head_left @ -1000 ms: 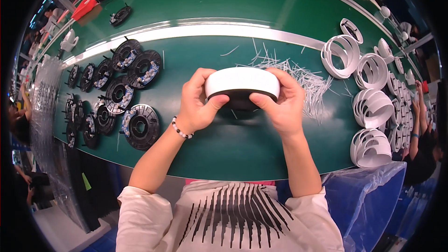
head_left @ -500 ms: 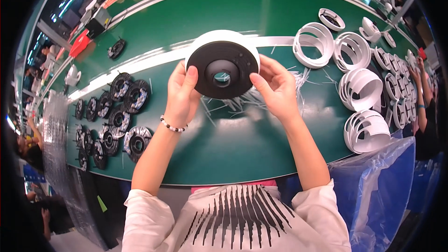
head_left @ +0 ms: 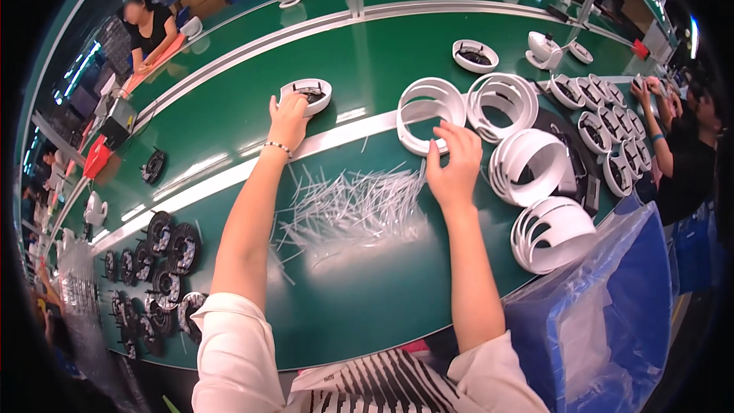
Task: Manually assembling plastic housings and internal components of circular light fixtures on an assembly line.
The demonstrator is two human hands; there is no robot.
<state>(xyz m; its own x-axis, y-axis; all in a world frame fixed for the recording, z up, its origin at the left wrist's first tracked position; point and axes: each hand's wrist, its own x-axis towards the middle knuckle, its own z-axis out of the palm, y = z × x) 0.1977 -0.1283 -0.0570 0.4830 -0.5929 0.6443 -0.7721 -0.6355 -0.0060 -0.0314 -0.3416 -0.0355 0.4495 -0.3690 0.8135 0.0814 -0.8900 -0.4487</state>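
Note:
My left hand (head_left: 288,124) is at the near rim of a white round housing (head_left: 324,99), its fingers closed over the edge. The housing lies on the green surface beyond the white strip, with dark parts showing inside it. My right hand (head_left: 457,164) is raised over the near right side of a tall white ring (head_left: 406,131). Its thumb and fingers are apart and hold nothing; whether the fingertips touch the ring, I cannot tell. Between my arms lies a heap of thin white strips (head_left: 348,206).
More white rings (head_left: 527,167) stand at the right, beside a blue bin (head_left: 612,291) with plastic lining. Black round parts with wiring (head_left: 164,287) cluster at the left. Several filled white housings (head_left: 592,130) sit at the far right. A person (head_left: 149,30) sits across at the far left.
The white housing with the black disc has gone from between both my hands to the surface ahead, under my left hand. My right hand has let go and moved to the white rings. The view has turned.

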